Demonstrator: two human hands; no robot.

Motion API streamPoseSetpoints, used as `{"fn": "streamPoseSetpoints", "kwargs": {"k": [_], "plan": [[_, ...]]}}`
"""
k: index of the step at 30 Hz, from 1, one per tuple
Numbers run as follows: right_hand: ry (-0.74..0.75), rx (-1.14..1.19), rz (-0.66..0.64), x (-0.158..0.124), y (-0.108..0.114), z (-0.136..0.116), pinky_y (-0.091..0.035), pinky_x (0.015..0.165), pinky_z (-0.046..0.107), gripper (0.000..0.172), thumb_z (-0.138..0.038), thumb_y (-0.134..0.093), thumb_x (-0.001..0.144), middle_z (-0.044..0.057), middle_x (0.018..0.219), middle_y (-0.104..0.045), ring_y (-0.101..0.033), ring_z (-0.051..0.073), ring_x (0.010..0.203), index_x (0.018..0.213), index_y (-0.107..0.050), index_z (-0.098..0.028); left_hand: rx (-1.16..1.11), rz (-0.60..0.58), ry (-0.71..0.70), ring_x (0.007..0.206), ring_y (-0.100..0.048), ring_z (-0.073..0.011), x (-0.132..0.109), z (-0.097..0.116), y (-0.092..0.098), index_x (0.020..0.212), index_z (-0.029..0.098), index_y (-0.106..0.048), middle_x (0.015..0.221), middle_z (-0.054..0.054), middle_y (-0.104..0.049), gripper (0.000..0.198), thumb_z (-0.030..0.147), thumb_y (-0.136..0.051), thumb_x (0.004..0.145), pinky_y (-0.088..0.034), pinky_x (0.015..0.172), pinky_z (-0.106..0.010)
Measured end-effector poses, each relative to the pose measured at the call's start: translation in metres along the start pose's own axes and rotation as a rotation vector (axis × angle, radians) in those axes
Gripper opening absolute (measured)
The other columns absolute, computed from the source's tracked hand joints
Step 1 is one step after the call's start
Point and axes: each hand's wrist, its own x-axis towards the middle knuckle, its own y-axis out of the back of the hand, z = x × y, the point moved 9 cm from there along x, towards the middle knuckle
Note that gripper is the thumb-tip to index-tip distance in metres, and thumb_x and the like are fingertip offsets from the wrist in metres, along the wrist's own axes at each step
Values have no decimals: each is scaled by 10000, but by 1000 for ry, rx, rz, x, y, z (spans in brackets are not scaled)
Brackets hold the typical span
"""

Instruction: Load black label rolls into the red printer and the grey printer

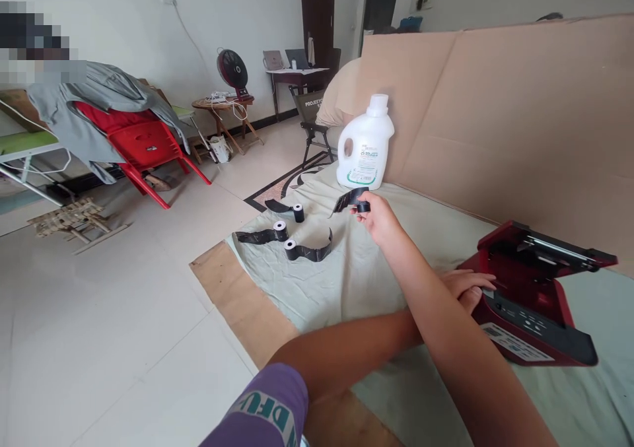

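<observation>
Right hand is out over the cloth, fingertips pinched on a small black roll. A short black strip trails off the roll to the left. The roll is held clear of the cloth, just in front of the bottle.

Left hand crosses under the right forearm, fingers laid on the near left corner of the printer. It is partly hidden by the forearm, so I can't tell whether it grips or only rests there.

Printer: red, lid tilted open, dark control panel along the front. It sits on the cloth, right of both hands.

Three more rolls lie on the cloth left of the right hand, each with a black strip partly unwound:
- far roll, strip running left
- middle roll, strip running left toward the cloth edge
- near roll, strip curling right and up

They're close together and well apart from the held roll.

Bottle: white, capped, upright at the far end of the cloth, against the cardboard wall. More cardboard shows from under the cloth's near edge on the tiled floor.

Background: red chair draped with grey clothing, fan on a round table, folding chair, desk with laptops at the far wall.
</observation>
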Motion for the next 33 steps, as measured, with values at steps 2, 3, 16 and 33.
{"fn": "streamPoseSetpoints", "kwargs": {"k": [2, 3, 16, 33], "plan": [[10, 34, -71, 3, -13, 3, -395, 506, 236, 95, -232, -575, 689, -16, 655, -589, -535, 109, 516, 765, -542, -187, -3, 5, -11, 1306, -569, -193, 0, -1, 0, 1149, 179, -647, 1344, -96, -656, 351, 286, -354, 988, -419, 1176, -345], [7, 59, -100, 4, -20, 5, -397, 504, 241, 109, -258, -578, 696, -19, 654, -584, -530, 112, 509, 770, -534, -192, -3, 7, -17, 1296, -578, -193, 0, -2, 0, 1145, 184, -647, 1339, -94, -659, 347, 285, -357, 984, -424, 1174, -352], [223, -19, -66, 81, -44, 16, -428, 604, 264, 264, -375, -621, 643, -2, 806, -617, -578, 168, 734, 827, -506, -226, 35, -39, -71, 1309, -560, -139, -1, -17, -13, 1217, 218, -621, 1370, -69, -637, 386, 309, -319, 995, -361, 1212, -254], [769, -871, 12, 52, -17, 43, -466, 808, 359, 214, -184, -493, 782, 101, 1030, -563, -554, 230, 888, 994, -505, -212, 152, 158, -253, 1174, -659, -193, -9, 21, 2, 1169, 151, -633, 1272, -99, -693, 359, 283, -405, 925, -452, 1158, -341]]}}
